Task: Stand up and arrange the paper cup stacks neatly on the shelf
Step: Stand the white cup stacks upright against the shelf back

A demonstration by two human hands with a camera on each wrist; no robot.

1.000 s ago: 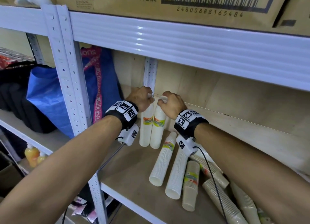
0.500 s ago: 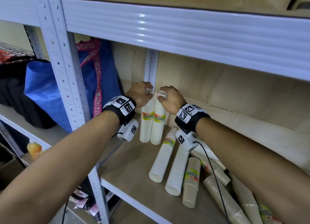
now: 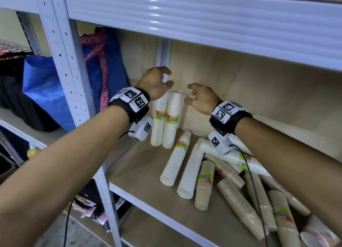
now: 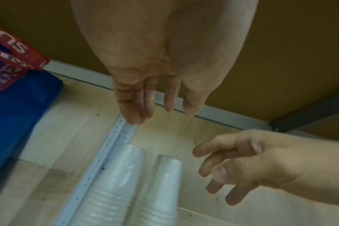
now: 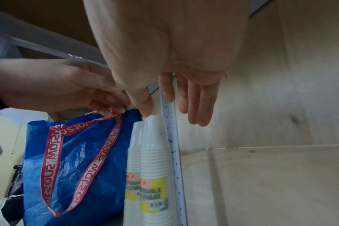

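Blue bag (image 3: 55, 91) at left of head view, behind the post (image 3: 74, 91). L hand (image 3: 154, 83) frame centre, fingers loose, holding nothing, just above two upright white stacks (image 3: 165, 121) at the shelf (image 3: 140, 174) back. R hand (image 3: 201, 98) beside them, fingers spread, empty. Lower right: toppled stacks (image 3: 203, 174), white & brown, lying in a heap.

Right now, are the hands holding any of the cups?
No, nothing is held. The left hand and right hand hover open, just above the two upright white cup stacks, with fingers relaxed and off the tops.
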